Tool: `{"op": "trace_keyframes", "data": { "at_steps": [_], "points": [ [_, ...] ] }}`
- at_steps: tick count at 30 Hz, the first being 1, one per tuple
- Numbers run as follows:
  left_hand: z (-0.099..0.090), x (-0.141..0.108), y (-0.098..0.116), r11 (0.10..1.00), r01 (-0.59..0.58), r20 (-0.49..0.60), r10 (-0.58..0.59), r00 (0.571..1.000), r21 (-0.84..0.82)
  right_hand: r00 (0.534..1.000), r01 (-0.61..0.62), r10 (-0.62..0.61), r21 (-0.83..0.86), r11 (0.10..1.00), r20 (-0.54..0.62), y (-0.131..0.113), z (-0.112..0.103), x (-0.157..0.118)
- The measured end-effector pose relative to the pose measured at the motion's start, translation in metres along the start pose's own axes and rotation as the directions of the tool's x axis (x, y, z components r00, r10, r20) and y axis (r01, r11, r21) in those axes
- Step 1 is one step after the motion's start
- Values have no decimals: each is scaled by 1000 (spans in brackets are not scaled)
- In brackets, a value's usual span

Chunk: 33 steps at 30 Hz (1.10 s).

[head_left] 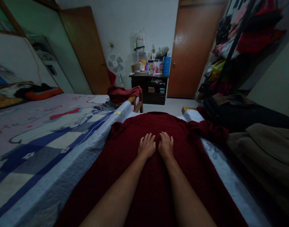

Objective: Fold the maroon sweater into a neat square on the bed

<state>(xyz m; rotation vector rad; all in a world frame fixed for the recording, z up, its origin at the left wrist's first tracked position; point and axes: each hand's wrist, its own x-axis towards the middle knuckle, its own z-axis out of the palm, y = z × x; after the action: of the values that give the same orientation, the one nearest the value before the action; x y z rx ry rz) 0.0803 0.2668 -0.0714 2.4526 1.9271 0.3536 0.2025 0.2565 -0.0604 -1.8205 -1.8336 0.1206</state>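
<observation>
A dark red long-sleeved garment (149, 189) lies spread out over a pale blue and white bed cover, its collar at the far end. Both its sleeves are bunched at the sides. My left hand (146, 145) rests palm down on the middle of the cloth, fingers stretched forward. Beside it, a small gap away, my right hand (166, 145) also lies flat on the garment with its fingers extended. Neither hand grips anything.
To the left is a bed with a patterned blanket (52, 132). Folded reddish cloth (123, 94) sits at its far corner. Dark and brown clothes (260, 142) are piled on the right. A fan (116, 64) and a dark cabinet (160, 97) stand by the back wall.
</observation>
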Motion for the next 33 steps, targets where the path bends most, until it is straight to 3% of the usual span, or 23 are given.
{"op": "trace_keyframes", "data": {
  "at_steps": [5, 10, 15, 18, 19, 20, 22, 26, 29, 33],
  "points": [
    [-2, 0, -3, 999, -8, 25, 9, 1000, -52, 987, 6, 0, -42, 999, 160, 2, 5, -2],
    [-8, 1, -6, 991, 20, 91, -8, 996, -133, 987, 18, -5, -75, 997, 162, 2, 5, -3],
    [-40, 0, -30, 981, 44, 256, 7, 967, -190, 988, 16, -1, -95, 995, 154, 1, 4, -2],
    [-70, -9, -55, 981, 144, 135, -126, 983, -127, 989, 12, 2, -99, 995, 145, 1, 4, -2],
    [-78, -13, -64, 973, 225, -8, -226, 974, -47, 990, 12, 2, -97, 995, 144, 1, 5, -2],
    [-86, -18, -73, 956, 292, -133, -286, 949, 27, 990, 12, 2, -94, 996, 143, 1, 5, -2],
    [-96, -27, -87, 915, 389, -271, -351, 896, 102, 990, 13, 0, -87, 996, 139, 2, 6, -2],
    [-102, -35, -102, 877, 480, -221, -463, 858, 25, 993, 9, 2, -93, 996, 118, 3, 9, -1],
    [-100, -34, -99, 915, 403, -165, -403, 900, -39, 992, 9, 2, -94, 995, 123, 4, 10, 0],
    [-95, -34, -84, 990, 128, 49, -125, 991, -52, 993, 11, -1, -86, 996, 115, 5, 9, 0]
  ]
}}
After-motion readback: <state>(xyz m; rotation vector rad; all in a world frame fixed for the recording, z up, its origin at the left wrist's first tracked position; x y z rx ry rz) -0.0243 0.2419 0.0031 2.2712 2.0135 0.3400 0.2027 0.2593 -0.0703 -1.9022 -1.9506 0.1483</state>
